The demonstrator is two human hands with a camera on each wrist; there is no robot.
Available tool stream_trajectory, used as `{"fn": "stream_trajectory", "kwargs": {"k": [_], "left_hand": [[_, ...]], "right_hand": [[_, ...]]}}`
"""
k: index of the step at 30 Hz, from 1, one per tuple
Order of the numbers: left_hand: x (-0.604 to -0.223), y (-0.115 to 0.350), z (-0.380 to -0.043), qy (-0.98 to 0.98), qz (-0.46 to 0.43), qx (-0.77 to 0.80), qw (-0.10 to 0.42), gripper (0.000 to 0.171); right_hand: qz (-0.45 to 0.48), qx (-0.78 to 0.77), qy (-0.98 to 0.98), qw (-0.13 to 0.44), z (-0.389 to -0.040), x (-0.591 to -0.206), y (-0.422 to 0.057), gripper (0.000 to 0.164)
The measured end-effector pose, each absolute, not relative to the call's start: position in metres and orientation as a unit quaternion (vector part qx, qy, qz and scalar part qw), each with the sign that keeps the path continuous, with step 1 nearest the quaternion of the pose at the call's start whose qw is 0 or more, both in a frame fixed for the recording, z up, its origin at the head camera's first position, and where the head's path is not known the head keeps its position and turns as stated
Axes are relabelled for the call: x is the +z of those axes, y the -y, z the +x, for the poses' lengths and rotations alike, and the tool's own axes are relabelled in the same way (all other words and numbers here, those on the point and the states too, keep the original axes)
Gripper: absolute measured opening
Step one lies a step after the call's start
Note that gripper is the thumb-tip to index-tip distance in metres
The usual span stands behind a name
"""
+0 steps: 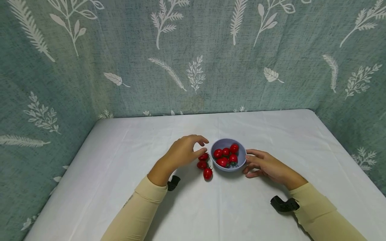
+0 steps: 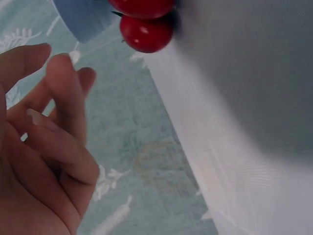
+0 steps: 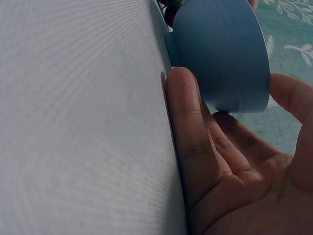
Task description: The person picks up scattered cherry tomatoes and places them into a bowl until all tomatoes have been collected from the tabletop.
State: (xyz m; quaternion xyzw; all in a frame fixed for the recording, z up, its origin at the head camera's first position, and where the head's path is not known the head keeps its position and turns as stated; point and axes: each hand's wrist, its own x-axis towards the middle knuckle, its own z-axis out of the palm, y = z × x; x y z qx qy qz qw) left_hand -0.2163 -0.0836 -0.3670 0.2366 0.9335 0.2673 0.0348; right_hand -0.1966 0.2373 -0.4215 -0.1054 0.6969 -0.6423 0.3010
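Observation:
A small blue-lavender bowl (image 1: 222,143) stands on the table with several red cherry tomatoes (image 1: 222,162) in it. Three more cherry tomatoes (image 1: 207,174) lie close together just left of it. My left hand (image 1: 185,149) hovers over these loose ones, near the bowl's left rim, its thumb and fingers loosely bent and apart. Nothing is between those fingers in the left wrist view. On the other side, my right hand (image 1: 265,165) lies low by the bowl, fingers spread and relaxed. Its fingertips are right at the bowl's wall (image 3: 220,58) in the right wrist view.
A white cloth covers the table (image 1: 126,174). Green fabric (image 1: 135,87) with white leaf prints hangs behind and along both sides. Black wrist mounts (image 1: 284,204) sit at both cuffs.

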Motion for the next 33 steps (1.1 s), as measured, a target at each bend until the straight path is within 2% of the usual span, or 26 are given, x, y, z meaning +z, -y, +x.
{"fn": "stream_trajectory", "kwargs": {"k": [5,19,33], "left_hand": [[-0.373,0.085,-0.220,-0.941,0.219,0.248,0.070,0.031],[-0.382,0.090,-0.224,-0.944,0.203,0.226,0.127,0.034],[-0.390,0.089,-0.224,-0.944,0.214,0.213,0.136,0.035]], "right_hand": [[-0.105,-0.644,-0.695,0.301,-0.196,-0.421,-0.238,0.063],[-0.105,-0.644,-0.696,0.299,-0.197,-0.422,-0.238,0.062],[-0.112,-0.643,-0.697,0.297,-0.197,-0.423,-0.239,0.062]]}}
